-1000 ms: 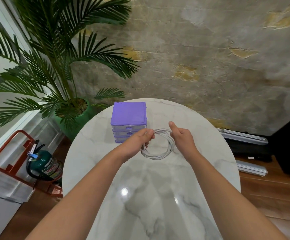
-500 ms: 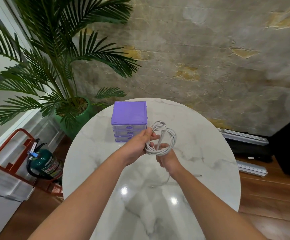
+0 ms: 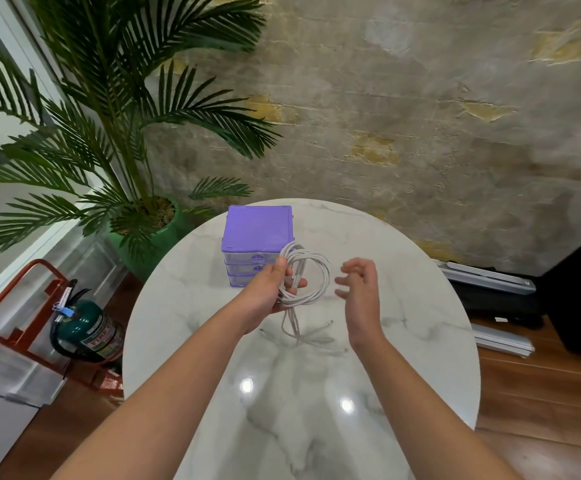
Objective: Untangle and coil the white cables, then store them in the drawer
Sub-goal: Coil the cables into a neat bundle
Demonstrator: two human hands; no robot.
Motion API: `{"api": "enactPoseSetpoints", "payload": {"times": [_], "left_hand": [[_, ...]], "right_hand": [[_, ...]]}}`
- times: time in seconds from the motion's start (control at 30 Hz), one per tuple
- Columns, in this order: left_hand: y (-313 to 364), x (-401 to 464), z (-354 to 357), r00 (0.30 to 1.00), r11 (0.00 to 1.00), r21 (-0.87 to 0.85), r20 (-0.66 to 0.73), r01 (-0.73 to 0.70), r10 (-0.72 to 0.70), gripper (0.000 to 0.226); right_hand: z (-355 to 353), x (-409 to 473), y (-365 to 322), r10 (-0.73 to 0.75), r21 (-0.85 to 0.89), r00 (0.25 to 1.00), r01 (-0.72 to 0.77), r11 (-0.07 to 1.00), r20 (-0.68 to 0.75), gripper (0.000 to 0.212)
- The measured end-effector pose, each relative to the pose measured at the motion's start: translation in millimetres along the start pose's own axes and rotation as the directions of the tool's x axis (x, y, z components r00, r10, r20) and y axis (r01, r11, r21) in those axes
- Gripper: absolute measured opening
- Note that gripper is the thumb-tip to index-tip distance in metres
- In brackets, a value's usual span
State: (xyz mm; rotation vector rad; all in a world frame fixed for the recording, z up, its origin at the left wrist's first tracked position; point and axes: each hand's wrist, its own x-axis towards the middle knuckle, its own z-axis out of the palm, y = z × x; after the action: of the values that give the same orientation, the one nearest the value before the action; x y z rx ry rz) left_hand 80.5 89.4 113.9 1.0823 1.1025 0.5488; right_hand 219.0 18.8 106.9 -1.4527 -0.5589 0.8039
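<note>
One cable coil (image 3: pixel 304 277) clamped in left hand (image 3: pixel 271 289); right hand (image 3: pixel 360 289) beside, fingers spread.

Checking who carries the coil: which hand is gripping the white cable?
The left hand grips the white cable coil; the right hand is open beside it, touching nothing.

Left hand (image 3: pixel 271 285) grip closed on coiled white cable (image 3: pixel 308 275), right hand (image 3: pixel 358 285) spread beside it, purple drawer unit (image 3: pixel 256 233) behind

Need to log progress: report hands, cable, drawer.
Left hand gripping white cable coil, tail dangling. Right hand open, off the cable. Purple drawer unit shut, nothing blocking it.
</note>
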Motion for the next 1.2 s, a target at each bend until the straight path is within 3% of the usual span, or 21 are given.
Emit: {"api": "enactPoseSetpoints", "payload": {"times": [0.07, 0.13, 0.2, 0.23, 0.27, 0.4, 0.5, 0.57, 0.67, 0.77, 0.87, 0.97, 1.03, 1.1, 1.2], "left_hand": [[-0.1, -0.8, 1.4, 0.998, 0.997, 0.071, -0.047, -0.036, 0.039, 0.044], [-0.6, -1.1, 4.7, 0.995, 0.991, 0.120, -0.060, -0.067, 0.074, 0.047], [-1.8, -1.4, 7.0, 0.991, 0.980, 0.175, -0.069, -0.099, 0.112, 0.051], [-2.5, -1.4, 7.6, 0.988, 0.971, 0.205, -0.072, -0.120, 0.137, 0.052], [-3.0, -1.7, 8.1, 0.984, 0.962, 0.234, -0.071, -0.141, 0.162, 0.052], [-5.6, -2.3, 11.6, 0.974, 0.937, 0.302, -0.085, -0.178, 0.212, 0.036], [-8.4, -3.7, 12.2, 0.974, 0.928, 0.318, -0.054, -0.192, 0.220, 0.036], [-9.5, -3.3, 9.9, 0.973, 0.912, 0.358, -0.034, -0.201, 0.227, 0.036], [-9.3, -2.4, 4.8, 0.962, 0.848, 0.483, -0.036, -0.220, 0.270, 0.036], [-13.6, -0.6, -2.2, 0.958, 0.778, 0.593, -0.041, -0.206, 0.284, 0.033], [-16.3, -3.2, -10.8, 0.949, 0.672, 0.708, -0.012, -0.214, 0.315, 0.029], [-14.5, -5.2, -18.5, 0.934, 0.535, 0.819, 0.001, -0.206, 0.358, 0.023], [-15.9, -2.7, -23.2, 0.927, 0.485, 0.855, -0.013, -0.185, 0.376, 0.020], [-18.2, 0.8, -25.1, 0.929, 0.492, 0.856, -0.040, -0.159, 0.369, 0.022], [-20.3, 6.4, -23.9, 0.921, 0.515, 0.851, -0.112, -0.105, 0.372, 0.034]], "right_hand": [[1.0, -6.1, -14.1, -0.145, -0.087, 0.985, 0.153, 0.984, 0.089, 0.022], [3.4, -8.1, -16.5, -0.205, -0.341, 0.957, 0.267, 0.901, 0.206, 0.023], [4.5, -4.9, -13.7, -0.230, -0.694, 0.938, 0.346, 0.632, 0.258, 0.021], [4.8, -3.0, -12.7, -0.225, -0.783, 0.936, 0.351, 0.514, 0.272, 0.022], [5.2, -1.7, -12.3, -0.186, -0.822, 0.945, 0.327, 0.467, 0.270, 0.027], [13.3, 1.9, -11.8, 0.056, -0.777, 0.970, 0.155, 0.611, 0.237, 0.039], [15.1, 2.1, -15.7, 0.153, -0.526, 0.960, -0.008, 0.851, 0.233, 0.033], [11.8, 1.2, -19.2, 0.311, -0.341, 0.914, -0.215, 0.915, 0.259, 0.021], [11.0, 3.1, -15.9, 0.529, -0.216, 0.795, -0.483, 0.848, 0.298, 0.028], [10.6, 7.2, -21.9, 0.595, -0.251, 0.709, -0.540, 0.803, 0.379, 0.015], [2.5, 13.3, -29.1, 0.656, -0.310, 0.572, -0.589, 0.746, 0.492, 0.023], [-2.9, 16.3, -29.9, 0.677, -0.335, 0.503, -0.610, 0.718, 0.537, 0.027], [-0.9, 13.5, -27.2, 0.665, -0.423, 0.565, -0.514, 0.746, 0.488, 0.016], [4.3, 11.1, -21.9, 0.583, -0.504, 0.697, -0.357, 0.786, 0.417, 0.012], [11.9, 7.2, -12.6, 0.447, -0.371, 0.818, -0.313, 0.874, 0.362, 0.011]]}}
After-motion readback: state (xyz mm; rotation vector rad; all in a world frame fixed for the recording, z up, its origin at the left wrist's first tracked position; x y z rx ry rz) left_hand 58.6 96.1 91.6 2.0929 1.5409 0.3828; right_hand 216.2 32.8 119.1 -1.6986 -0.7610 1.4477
